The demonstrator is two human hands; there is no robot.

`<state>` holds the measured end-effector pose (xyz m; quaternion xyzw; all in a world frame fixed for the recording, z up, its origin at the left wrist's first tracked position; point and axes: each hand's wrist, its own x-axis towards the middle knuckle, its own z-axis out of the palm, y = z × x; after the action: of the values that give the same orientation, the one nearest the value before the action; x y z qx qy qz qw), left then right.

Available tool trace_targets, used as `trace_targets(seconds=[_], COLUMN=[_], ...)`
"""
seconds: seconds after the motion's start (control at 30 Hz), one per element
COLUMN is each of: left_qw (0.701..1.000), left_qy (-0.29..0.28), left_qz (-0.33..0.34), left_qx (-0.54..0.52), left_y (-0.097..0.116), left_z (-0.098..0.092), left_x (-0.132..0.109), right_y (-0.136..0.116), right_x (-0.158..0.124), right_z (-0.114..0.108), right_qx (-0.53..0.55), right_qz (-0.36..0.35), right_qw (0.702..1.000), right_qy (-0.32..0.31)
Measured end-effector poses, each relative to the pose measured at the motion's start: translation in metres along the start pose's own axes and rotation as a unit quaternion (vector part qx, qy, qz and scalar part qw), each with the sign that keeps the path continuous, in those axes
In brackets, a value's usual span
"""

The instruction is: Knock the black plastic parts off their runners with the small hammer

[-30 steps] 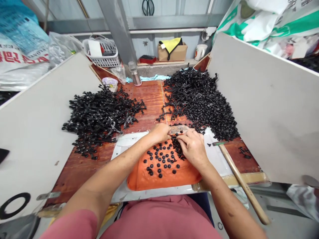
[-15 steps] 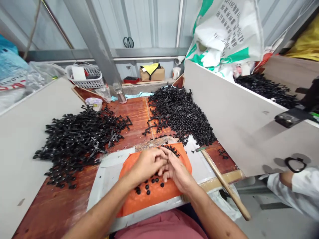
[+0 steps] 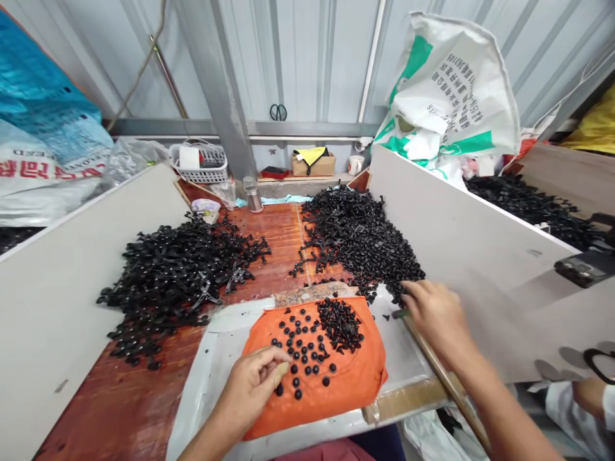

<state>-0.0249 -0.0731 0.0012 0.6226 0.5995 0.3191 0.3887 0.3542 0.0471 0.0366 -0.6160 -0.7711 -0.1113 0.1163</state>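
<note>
Left hand [image 3: 254, 384] pinching a black cap [image 3: 279, 388] on the orange pad [image 3: 346, 384] — right hand [image 3: 432, 314], fingers loosely curled, on the hammer [image 3: 444, 378].

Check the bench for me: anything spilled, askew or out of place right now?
A few black caps lie loose on the white sheet, off the orange pad. The pad itself sits skewed on that sheet. The right hand is at the hammer, which juts past the table edge. Nothing looks damaged.

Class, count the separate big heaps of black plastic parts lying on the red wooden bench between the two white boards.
2: the left heap near the left board, the right heap against the right board, by the right hand. Loose caps aside.
</note>
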Motion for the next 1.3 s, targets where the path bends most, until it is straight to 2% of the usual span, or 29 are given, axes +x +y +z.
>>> trace_targets(seconds=[0.1,0.2,0.33,0.4,0.5,0.63,0.73,0.8,0.93,1.03,1.1,1.17,1.23,1.3], left_qw=[1.000,0.999,0.999,0.998,0.999,0.998,0.996,0.995,0.984,0.980,0.985,0.992,0.998,0.996], left_qy=[-0.005,-0.007,-0.015,-0.018,-0.018,-0.046,-0.055,-0.026,0.088,0.134,0.128,0.094,0.046,0.023], left_qz=[0.016,0.038,0.049,0.053,0.042,0.019,0.023,0.046,0.116,0.118,0.100,0.078,0.052,0.034], left_qx=[-0.007,-0.002,-0.003,-0.009,-0.003,0.030,0.063,0.082,0.103,0.087,0.056,0.025,-0.012,-0.081], left_y=[-0.002,-0.004,-0.020,-0.031,-0.039,-0.032,-0.017,-0.006,0.018,0.036,0.045,0.053,0.058,0.059], left_z=[0.004,0.004,-0.002,-0.009,-0.022,-0.039,-0.044,-0.043,-0.028,-0.013,-0.002,0.009,0.022,0.034], left_x=[-0.005,-0.009,-0.014,-0.016,-0.021,-0.028,-0.031,-0.033,-0.038,-0.043,-0.047,-0.049,-0.051,-0.052], right_y=[-0.058,-0.110,-0.150,-0.156,-0.148,-0.123,-0.115,-0.119,-0.141,-0.155,-0.162,-0.170,-0.180,-0.192], right_x=[0.047,0.101,0.153,0.166,0.177,0.179,0.167,0.147,0.081,0.023,-0.013,-0.043,-0.069,-0.090], right_z=[0.030,0.062,0.088,0.096,0.102,0.092,0.074,0.060,0.034,0.015,0.007,0.003,0.002,0.001], right_qx=[0.034,0.028,0.019,0.025,0.066,0.187,0.305,0.388,0.529,0.606,0.638,0.655,0.661,0.659], right_qz=[-0.095,-0.134,-0.171,-0.167,-0.131,-0.048,0.013,0.028,0.010,0.002,0.007,0.012,0.013,0.010], right_qw=[0.993,0.988,0.982,0.982,0.985,0.980,0.952,0.921,0.848,0.794,0.767,0.753,0.748,0.751], right_qy=[-0.064,-0.078,-0.080,-0.087,-0.093,-0.050,-0.005,0.002,-0.029,-0.053,-0.061,-0.062,-0.058,-0.053])
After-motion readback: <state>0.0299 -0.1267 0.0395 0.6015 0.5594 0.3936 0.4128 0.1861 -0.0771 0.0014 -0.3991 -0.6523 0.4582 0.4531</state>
